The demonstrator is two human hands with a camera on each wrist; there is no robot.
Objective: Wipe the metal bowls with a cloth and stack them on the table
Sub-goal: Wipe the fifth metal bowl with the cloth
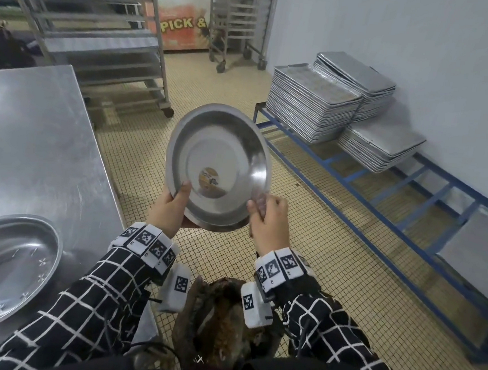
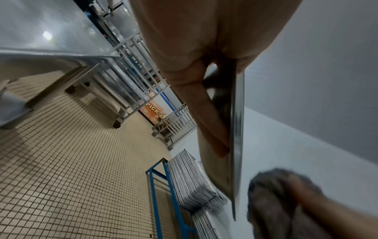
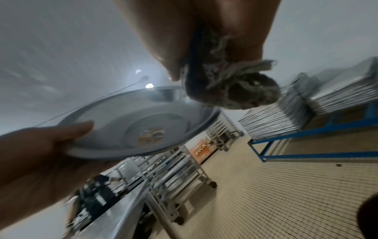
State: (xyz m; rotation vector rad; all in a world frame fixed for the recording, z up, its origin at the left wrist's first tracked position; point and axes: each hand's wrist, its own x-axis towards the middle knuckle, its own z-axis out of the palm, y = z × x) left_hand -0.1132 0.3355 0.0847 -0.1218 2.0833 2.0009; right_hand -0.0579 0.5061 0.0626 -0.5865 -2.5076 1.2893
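A shallow metal bowl with a round sticker in its middle is held tilted over the floor. My left hand grips its near left rim, thumb inside the bowl. My right hand clutches a bunched grey cloth against the near right rim. In the left wrist view the bowl shows edge-on, with the cloth beside it. A second, larger metal bowl lies on the steel table at the lower left.
Stacks of metal trays sit on a blue frame along the right wall. Wheeled tray racks stand behind the table. A dark heap lies on the tiled floor just below my wrists.
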